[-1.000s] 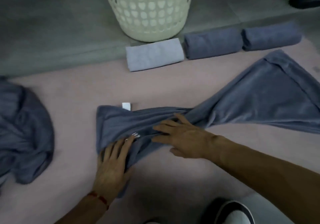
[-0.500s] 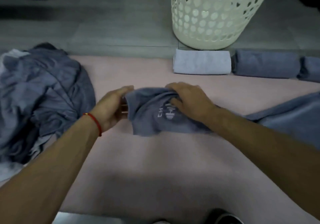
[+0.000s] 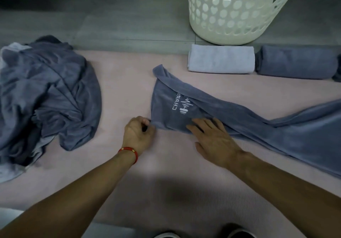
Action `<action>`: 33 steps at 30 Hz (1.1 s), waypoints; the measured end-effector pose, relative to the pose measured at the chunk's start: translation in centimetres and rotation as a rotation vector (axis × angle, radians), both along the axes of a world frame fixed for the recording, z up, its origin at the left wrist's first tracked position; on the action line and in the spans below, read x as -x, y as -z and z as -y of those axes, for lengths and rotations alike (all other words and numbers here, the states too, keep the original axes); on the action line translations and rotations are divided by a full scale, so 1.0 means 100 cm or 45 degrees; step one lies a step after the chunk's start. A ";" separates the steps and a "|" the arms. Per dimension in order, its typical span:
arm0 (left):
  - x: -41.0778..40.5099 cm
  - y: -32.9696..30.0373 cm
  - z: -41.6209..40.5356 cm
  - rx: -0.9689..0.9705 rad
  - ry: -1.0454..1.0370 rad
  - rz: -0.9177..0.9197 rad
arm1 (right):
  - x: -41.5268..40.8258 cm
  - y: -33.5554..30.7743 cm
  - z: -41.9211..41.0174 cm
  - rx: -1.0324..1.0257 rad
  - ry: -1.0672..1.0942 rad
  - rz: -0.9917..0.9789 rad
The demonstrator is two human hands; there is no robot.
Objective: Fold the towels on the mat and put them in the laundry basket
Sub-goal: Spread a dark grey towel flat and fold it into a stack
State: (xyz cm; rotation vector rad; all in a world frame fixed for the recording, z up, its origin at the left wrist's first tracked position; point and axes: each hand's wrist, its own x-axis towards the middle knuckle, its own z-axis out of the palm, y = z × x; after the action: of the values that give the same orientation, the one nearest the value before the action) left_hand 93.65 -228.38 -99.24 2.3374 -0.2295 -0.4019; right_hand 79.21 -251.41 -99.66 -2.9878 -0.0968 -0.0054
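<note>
One slate towel (image 3: 230, 116) lies mid-mat, long axis running 10 to 4 o'clock. Left hand (image 3: 139, 134) pinches its near corner; right hand (image 3: 212, 138) presses flat on it, nearer the bulk. Laundry basket (image 3: 234, 12) at 1 o'clock

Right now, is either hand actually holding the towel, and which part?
The left hand pinches the dark blue towel at its near left corner; the right hand rests flat on it.
</note>
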 end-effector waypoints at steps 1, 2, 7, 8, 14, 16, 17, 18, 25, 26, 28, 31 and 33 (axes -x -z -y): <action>0.004 -0.006 -0.002 0.080 -0.003 0.039 | 0.000 -0.001 0.002 0.012 -0.016 0.007; 0.008 -0.014 -0.003 0.162 0.016 0.067 | -0.002 -0.004 0.004 0.024 -0.029 0.011; 0.014 -0.062 -0.005 0.654 -0.132 -0.034 | -0.019 -0.026 0.006 0.025 0.046 0.093; 0.014 -0.070 -0.006 0.745 -0.211 -0.095 | -0.021 -0.033 0.006 -0.014 0.059 0.082; 0.019 -0.062 -0.052 0.660 -0.452 -0.418 | -0.018 -0.059 0.010 -0.425 0.031 -0.253; 0.026 -0.046 -0.067 0.565 -0.469 -0.425 | -0.013 -0.050 0.013 -0.247 -0.009 -0.247; 0.030 -0.041 -0.070 0.577 -0.487 -0.444 | -0.009 -0.043 0.015 -0.159 -0.016 -0.259; 0.032 -0.037 -0.072 0.630 -0.520 -0.478 | -0.004 -0.037 0.015 -0.098 -0.033 -0.258; 0.025 -0.052 -0.078 1.185 -0.658 -0.802 | 0.043 -0.016 -0.012 0.065 0.017 -0.227; 0.026 -0.052 -0.081 1.209 -0.643 -0.853 | 0.049 -0.014 -0.016 0.073 0.053 -0.186; 0.031 -0.050 -0.091 1.211 -0.635 -0.921 | 0.059 -0.013 -0.019 0.108 0.147 -0.061; 0.045 -0.044 -0.108 0.932 -0.536 -0.763 | 0.083 -0.017 -0.016 0.165 0.280 0.045; 0.055 -0.039 -0.120 0.474 -0.294 -0.451 | 0.104 -0.019 -0.009 0.181 0.317 0.072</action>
State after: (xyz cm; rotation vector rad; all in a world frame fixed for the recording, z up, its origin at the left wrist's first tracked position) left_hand 88.12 -216.37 -95.32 1.8649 0.1271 -0.5926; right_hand 68.80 -250.51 -97.81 -3.1198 0.2797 -0.1162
